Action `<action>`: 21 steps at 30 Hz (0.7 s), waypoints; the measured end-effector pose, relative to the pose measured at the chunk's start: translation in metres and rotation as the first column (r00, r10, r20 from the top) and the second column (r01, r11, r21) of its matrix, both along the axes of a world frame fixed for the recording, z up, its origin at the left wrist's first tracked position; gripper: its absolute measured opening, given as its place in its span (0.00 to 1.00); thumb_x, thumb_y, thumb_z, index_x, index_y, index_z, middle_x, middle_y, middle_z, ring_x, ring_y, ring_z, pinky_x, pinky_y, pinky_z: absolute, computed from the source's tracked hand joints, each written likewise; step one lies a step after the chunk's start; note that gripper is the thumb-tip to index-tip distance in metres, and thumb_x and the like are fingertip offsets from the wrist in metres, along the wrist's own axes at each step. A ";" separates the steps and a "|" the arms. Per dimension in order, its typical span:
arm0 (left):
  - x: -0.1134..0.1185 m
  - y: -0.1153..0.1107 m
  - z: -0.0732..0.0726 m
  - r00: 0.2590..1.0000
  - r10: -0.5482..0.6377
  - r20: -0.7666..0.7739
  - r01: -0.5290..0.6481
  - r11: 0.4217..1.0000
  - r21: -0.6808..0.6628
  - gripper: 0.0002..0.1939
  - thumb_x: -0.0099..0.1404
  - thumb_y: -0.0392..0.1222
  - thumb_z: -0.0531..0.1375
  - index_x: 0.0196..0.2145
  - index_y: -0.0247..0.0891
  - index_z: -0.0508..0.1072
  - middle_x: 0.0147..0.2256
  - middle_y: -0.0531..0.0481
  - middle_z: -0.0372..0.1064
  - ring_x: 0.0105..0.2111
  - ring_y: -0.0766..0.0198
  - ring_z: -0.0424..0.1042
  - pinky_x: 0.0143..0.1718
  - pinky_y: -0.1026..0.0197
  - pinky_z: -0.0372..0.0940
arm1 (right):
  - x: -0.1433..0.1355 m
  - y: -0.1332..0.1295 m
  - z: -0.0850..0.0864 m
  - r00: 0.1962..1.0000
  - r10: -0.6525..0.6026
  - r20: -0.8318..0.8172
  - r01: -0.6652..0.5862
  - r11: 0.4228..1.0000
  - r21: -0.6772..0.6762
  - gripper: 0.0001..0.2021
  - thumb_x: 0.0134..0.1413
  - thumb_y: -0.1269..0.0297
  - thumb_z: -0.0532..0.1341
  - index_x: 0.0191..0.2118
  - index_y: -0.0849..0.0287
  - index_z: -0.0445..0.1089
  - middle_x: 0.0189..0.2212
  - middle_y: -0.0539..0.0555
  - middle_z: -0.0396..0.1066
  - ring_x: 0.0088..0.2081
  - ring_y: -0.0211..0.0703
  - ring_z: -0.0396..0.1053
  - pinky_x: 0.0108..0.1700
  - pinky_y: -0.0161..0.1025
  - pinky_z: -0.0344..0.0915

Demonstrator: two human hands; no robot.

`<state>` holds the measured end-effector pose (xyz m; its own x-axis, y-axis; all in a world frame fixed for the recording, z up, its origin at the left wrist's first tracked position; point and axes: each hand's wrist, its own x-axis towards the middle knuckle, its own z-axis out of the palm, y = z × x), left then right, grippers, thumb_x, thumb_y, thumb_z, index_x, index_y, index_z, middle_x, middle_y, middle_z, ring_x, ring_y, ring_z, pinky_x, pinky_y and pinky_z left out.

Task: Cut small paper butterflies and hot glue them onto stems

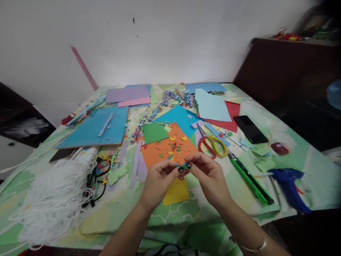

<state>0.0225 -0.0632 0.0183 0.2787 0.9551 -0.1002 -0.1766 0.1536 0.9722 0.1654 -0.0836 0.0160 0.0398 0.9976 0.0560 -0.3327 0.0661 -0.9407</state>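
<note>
Left hand (162, 181) and right hand (210, 174) both pinched thumb-to-finger, almost no gap, on a tiny blue-green paper piece (184, 166) held between them above the yellow sheet (176, 193) and orange sheet (153, 152); likely near-weightless, flexible, easy to crease or tear, so grip lightly at opposite ends. Piece shows blue with a green patch, mostly hidden by thumbs, exact shape can't be told. Beyond: yellow butterfly cutout (173, 139) on the orange, scissors (204, 135) to the right, turquoise sheet (176, 115), then curled-paper garland (165, 97).
</note>
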 end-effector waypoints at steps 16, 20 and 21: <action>0.005 -0.010 -0.015 0.997 0.001 0.081 0.007 0.995 -0.096 0.08 0.55 0.42 0.66 0.28 0.33 0.74 0.24 0.50 0.72 0.25 0.68 0.70 0.32 0.64 0.66 | 0.003 -0.008 -0.006 0.996 -0.016 0.093 0.015 1.000 0.012 0.07 0.50 0.63 0.65 0.36 0.56 0.70 0.31 0.51 0.68 0.32 0.37 0.68 0.33 0.36 0.69; 0.004 -0.011 -0.018 0.993 -0.013 0.121 0.027 0.993 -0.113 0.09 0.55 0.42 0.66 0.29 0.33 0.74 0.25 0.49 0.73 0.26 0.67 0.71 0.32 0.64 0.65 | 0.004 -0.008 -0.011 0.999 0.014 0.037 -0.013 1.000 -0.026 0.07 0.51 0.62 0.65 0.37 0.57 0.70 0.31 0.50 0.68 0.30 0.37 0.68 0.32 0.37 0.68; 0.004 -0.012 -0.019 0.990 -0.019 0.137 0.034 0.993 -0.109 0.09 0.55 0.42 0.66 0.29 0.33 0.74 0.25 0.49 0.73 0.27 0.66 0.71 0.33 0.64 0.65 | 0.004 -0.008 -0.012 1.000 0.029 0.001 -0.029 0.999 -0.040 0.07 0.51 0.62 0.65 0.36 0.57 0.69 0.31 0.50 0.68 0.30 0.37 0.68 0.33 0.37 0.68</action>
